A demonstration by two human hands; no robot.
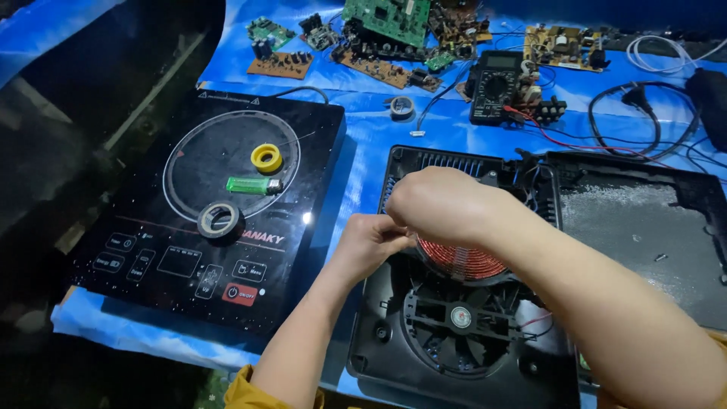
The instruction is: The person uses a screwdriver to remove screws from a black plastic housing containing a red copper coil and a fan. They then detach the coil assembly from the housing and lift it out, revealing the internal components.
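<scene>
**Both hands at the copper coil in the open cooker base**

Nearest to us, at 6 o'clock, we see the black open base (379,356) with its round fan (460,322) facing up. Just beyond the fan lies the flat copper coil (463,261), a round disc with no long axis; only its near arc shows.

Our left hand (369,244) sits at the coil's 9 o'clock edge, fingers curled and pinched toward the right hand. Our right hand (435,204) lies over the coil's 11 o'clock portion, fingers bent down and closed. Whether either hand grips a wire or a part we cannot tell, since the fingertips are hidden. Both hands touch or nearly touch each other; the right one covers the coil more.

At 9 o'clock lies the glass top panel (151,288), carrying a grey tape roll (220,220), a green lighter (253,185) and a yellow tape roll (266,157). At 12 o'clock, well apart, stand a multimeter (496,87) and loose circuit boards (386,23).
</scene>
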